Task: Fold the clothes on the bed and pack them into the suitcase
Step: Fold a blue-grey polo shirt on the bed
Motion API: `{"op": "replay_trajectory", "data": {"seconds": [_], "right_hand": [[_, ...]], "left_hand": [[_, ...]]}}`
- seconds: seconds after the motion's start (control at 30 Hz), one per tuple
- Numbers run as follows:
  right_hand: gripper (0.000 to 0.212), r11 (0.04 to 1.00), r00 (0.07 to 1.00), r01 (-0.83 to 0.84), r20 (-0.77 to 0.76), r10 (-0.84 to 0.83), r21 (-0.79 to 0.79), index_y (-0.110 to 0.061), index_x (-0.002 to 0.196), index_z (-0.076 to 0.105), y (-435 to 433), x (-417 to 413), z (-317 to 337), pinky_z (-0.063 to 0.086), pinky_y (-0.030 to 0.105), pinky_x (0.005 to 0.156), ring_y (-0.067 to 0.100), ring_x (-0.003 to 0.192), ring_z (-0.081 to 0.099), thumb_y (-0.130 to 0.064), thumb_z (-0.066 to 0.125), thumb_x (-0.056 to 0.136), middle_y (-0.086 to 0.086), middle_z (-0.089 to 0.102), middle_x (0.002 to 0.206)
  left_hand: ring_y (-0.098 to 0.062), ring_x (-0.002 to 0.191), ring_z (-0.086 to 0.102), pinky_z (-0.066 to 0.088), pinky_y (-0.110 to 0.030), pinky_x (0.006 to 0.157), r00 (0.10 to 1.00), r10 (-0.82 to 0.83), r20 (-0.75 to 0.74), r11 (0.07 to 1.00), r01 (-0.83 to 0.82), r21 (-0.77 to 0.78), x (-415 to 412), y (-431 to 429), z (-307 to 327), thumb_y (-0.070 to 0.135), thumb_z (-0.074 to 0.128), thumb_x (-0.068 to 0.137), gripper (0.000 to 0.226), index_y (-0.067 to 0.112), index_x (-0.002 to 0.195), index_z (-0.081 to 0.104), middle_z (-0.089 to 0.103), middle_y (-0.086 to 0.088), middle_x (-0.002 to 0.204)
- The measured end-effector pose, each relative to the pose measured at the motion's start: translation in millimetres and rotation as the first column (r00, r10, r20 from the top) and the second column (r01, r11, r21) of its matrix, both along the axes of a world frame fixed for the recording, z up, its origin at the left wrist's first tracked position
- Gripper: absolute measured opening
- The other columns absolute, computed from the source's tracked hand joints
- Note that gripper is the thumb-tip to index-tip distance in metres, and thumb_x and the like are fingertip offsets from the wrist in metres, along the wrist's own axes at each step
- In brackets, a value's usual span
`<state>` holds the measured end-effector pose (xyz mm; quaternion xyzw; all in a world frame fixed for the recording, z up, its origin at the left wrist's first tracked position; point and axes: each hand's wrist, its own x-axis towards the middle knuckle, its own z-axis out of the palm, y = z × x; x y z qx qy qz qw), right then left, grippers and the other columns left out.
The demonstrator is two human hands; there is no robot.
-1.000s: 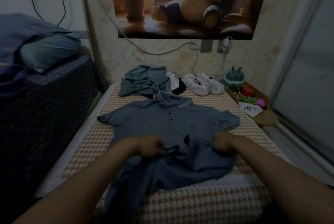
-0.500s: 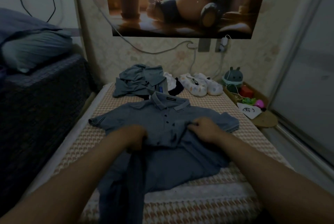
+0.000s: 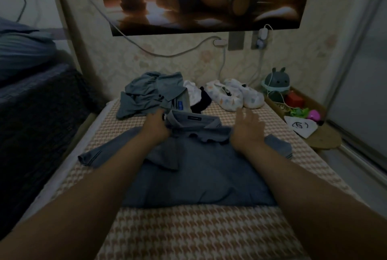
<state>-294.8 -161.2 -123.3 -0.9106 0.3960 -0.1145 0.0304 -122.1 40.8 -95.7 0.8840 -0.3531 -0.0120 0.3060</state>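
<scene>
A blue-grey polo shirt lies on the checked bed cover, its bottom half folded up over the chest. My left hand grips the folded hem at the left of the collar. My right hand hovers with straight fingers just right of the collar, above the shirt's shoulder. Both sleeves stick out sideways. A second crumpled grey-blue shirt lies behind, near the wall. No suitcase is in view.
White patterned slippers and a white and black bundle of cloth sit at the head of the bed. A box of toys and a round wooden stool stand to the right. A dark bed borders the left.
Both hands carried the shirt's bottom hem up from the near edge to the collar, folding it in half. My right hand has let go and opened.
</scene>
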Motion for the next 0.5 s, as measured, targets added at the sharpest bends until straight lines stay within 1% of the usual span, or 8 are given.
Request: {"op": "replay_trajectory", "data": {"seconds": [0.03, 0.1, 0.17, 0.23, 0.33, 0.37, 0.43, 0.5], "right_hand": [[0.074, 0.994, 0.993, -0.108, -0.049, 0.107, -0.021, -0.019, 0.152, 0.014, 4, 6, -4, 0.022, 0.048, 0.111, 0.034, 0.138, 0.024, -0.032, 0.055, 0.092, 0.014, 0.018, 0.154], [0.061, 0.952, 0.948, -0.306, -0.083, 0.306, 0.006, -0.024, 0.145, 0.033, 16, 20, -9, 0.034, 0.044, 0.105, 0.031, 0.129, 0.036, -0.025, 0.057, 0.089, 0.011, 0.03, 0.147], [0.048, 0.895, 0.895, -0.437, -0.063, 0.443, 0.084, -0.027, 0.136, 0.049, 34, 33, -12, 0.043, 0.04, 0.098, 0.028, 0.119, 0.045, -0.02, 0.055, 0.089, 0.008, 0.043, 0.138], [0.038, 0.854, 0.844, -0.518, -0.131, 0.521, 0.055, -0.027, 0.127, 0.058, 52, 43, -16, 0.044, 0.039, 0.096, 0.026, 0.113, 0.048, -0.024, 0.055, 0.089, 0.006, 0.051, 0.127], [0.03, 0.842, 0.826, -0.537, -0.165, 0.538, 0.059, -0.028, 0.118, 0.064, 68, 57, -20, 0.046, 0.038, 0.091, 0.024, 0.107, 0.049, -0.027, 0.057, 0.089, 0.003, 0.049, 0.117], [0.027, 0.841, 0.825, -0.533, -0.166, 0.54, 0.089, -0.026, 0.115, 0.066, 72, 62, -20, 0.048, 0.037, 0.089, 0.023, 0.105, 0.051, -0.027, 0.059, 0.089, 0.002, 0.049, 0.115], [0.024, 0.84, 0.816, -0.52, -0.2, 0.542, 0.157, -0.021, 0.111, 0.067, 80, 74, -20, 0.05, 0.037, 0.088, 0.023, 0.101, 0.055, -0.026, 0.061, 0.088, 0.003, 0.054, 0.116], [0.026, 0.837, 0.797, -0.503, -0.259, 0.545, 0.215, -0.019, 0.116, 0.065, 84, 84, -21, 0.048, 0.039, 0.095, 0.025, 0.105, 0.055, -0.027, 0.059, 0.092, 0.006, 0.058, 0.122]], "left_hand": [[-0.031, 0.105, 0.058, 0.051, -0.044, 0.089, 0.997, -0.078, -0.005, 0.995, 0.078, 0.065, 2, 2, -12, 0.019, 0.063, 0.09, 0.034, 0.011, 0.122, 0.057, 0.058, -0.015, 0.125], [-0.022, 0.105, 0.06, 0.05, -0.04, 0.092, 0.963, -0.249, -0.099, 0.933, 0.266, 0.242, -1, 17, -30, 0.024, 0.063, 0.089, 0.029, 0.021, 0.118, 0.062, 0.061, -0.001, 0.12], [-0.014, 0.114, 0.055, 0.045, -0.035, 0.102, 0.927, -0.304, -0.219, 0.836, 0.37, 0.406, 2, 38, -42, 0.035, 0.068, 0.083, 0.046, 0.036, 0.127, 0.054, 0.056, 0.009, 0.128], [-0.017, 0.127, 0.047, 0.037, -0.033, 0.11, 0.951, -0.271, -0.147, 0.774, 0.306, 0.554, 10, 56, -50, 0.034, 0.07, 0.08, 0.065, 0.038, 0.139, 0.043, 0.047, 0.007, 0.141], [-0.018, 0.129, 0.045, 0.036, -0.032, 0.11, 0.95, -0.311, 0.019, 0.774, 0.241, 0.586, 15, 66, -56, 0.031, 0.071, 0.079, 0.064, 0.036, 0.138, 0.046, 0.046, 0.004, 0.144], [-0.017, 0.127, 0.046, 0.036, -0.031, 0.109, 0.943, -0.332, 0.022, 0.772, 0.258, 0.581, 15, 68, -57, 0.033, 0.072, 0.078, 0.064, 0.035, 0.137, 0.047, 0.047, 0.005, 0.143], [-0.017, 0.131, 0.043, 0.034, -0.032, 0.111, 0.94, -0.335, -0.071, 0.735, 0.308, 0.604, 15, 70, -55, 0.042, 0.075, 0.074, 0.077, 0.033, 0.143, 0.042, 0.042, 0.008, 0.146], [-0.019, 0.134, 0.039, 0.031, -0.034, 0.113, 0.936, -0.338, -0.096, 0.69, 0.316, 0.651, 20, 70, -56, 0.042, 0.074, 0.076, 0.081, 0.03, 0.147, 0.036, 0.039, 0.006, 0.147]]}}
